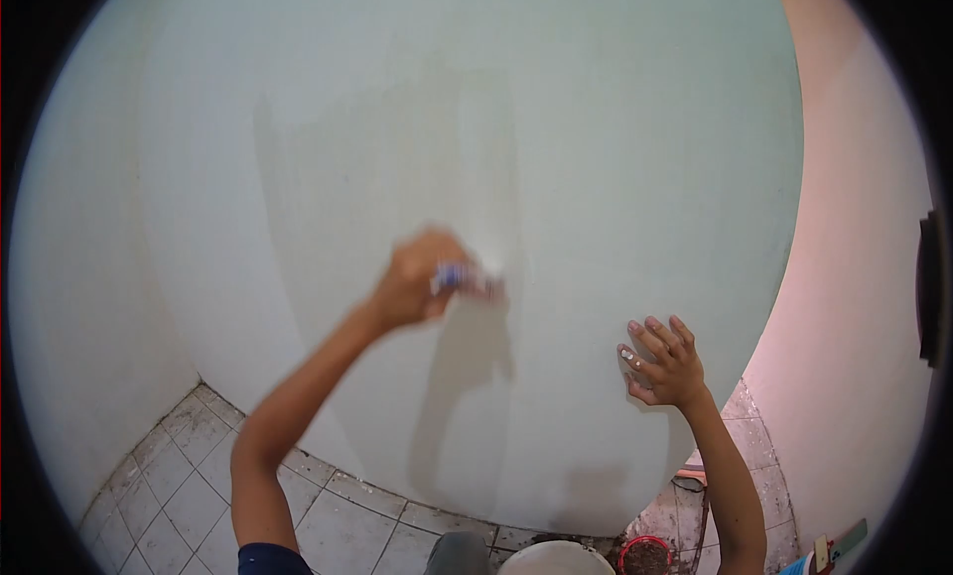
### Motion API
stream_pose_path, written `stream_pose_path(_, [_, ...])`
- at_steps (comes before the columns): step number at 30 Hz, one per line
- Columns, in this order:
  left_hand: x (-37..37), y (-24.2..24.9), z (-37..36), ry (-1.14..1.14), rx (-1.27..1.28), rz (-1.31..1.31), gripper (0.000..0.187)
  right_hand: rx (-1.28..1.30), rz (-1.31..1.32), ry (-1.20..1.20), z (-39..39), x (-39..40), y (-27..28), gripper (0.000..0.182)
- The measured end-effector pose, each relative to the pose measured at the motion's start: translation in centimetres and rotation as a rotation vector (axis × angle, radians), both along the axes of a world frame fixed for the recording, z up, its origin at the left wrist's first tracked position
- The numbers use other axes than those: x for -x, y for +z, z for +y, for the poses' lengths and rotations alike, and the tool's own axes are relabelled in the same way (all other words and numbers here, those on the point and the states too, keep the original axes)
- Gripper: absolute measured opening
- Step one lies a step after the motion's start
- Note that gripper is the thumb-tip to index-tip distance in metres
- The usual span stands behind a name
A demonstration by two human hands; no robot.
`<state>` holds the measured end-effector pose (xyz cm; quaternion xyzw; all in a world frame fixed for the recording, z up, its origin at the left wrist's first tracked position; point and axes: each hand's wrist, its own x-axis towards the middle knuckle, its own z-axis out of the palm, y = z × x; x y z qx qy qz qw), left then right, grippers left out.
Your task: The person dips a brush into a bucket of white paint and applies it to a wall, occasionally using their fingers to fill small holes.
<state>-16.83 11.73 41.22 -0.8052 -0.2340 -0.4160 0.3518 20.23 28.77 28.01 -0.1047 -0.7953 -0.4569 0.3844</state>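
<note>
My left hand is closed around a paintbrush with blue on its handle; both are blurred by motion. The brush's head is at the pale green wall, over a darker, damp-looking patch. A shadow of the hand and brush falls on the wall below. My right hand lies against the wall to the right, fingers spread and holding nothing. White spots show on one of its fingers.
Below, a white bucket and a red-rimmed container stand at the wall's foot. A green-bladed scraper shows at lower right. Dirty white tiles cover the floor. Side walls rise left and right.
</note>
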Motion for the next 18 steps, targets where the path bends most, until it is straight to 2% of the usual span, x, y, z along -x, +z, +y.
stream_pose_path(1, [-0.2,3.8,-0.2,0.005,-0.112,-0.005,0.018,0.001,0.002,-0.004,0.0,0.0,0.0,0.04])
stream_pose_path(3, [-0.6,11.3,-0.8,0.051,-0.523,0.061,0.015,0.008,0.007,0.004,0.1,0.0,0.1,0.04])
stream_pose_path(5, [-0.7,16.9,-2.0,0.075,-0.644,-0.016,0.01,0.016,0.008,0.011,0.0,0.1,0.0,0.04])
stream_pose_path(8, [-1.1,19.8,-3.4,0.085,-0.577,-0.072,0.008,0.014,0.01,0.014,-0.1,0.1,0.2,0.04])
stream_pose_path(12, [-0.8,17.0,-2.0,0.037,-0.54,-0.065,0.012,0.024,0.011,0.027,-0.1,0.1,0.1,0.039])
stream_pose_path(14, [-0.2,11.8,0.0,-0.031,-0.335,-0.136,0.017,0.031,0.006,0.026,-0.1,0.0,0.1,0.039])
stream_pose_path(16, [0.7,4.5,1.1,0.076,-0.324,-0.033,0.027,0.038,0.004,0.025,-0.1,0.0,0.1,0.039])
stream_pose_path(18, [-0.9,-0.5,-1.8,0.106,-0.051,-0.082,0.024,0.029,0.003,0.036,-0.3,0.0,0.1,0.038])
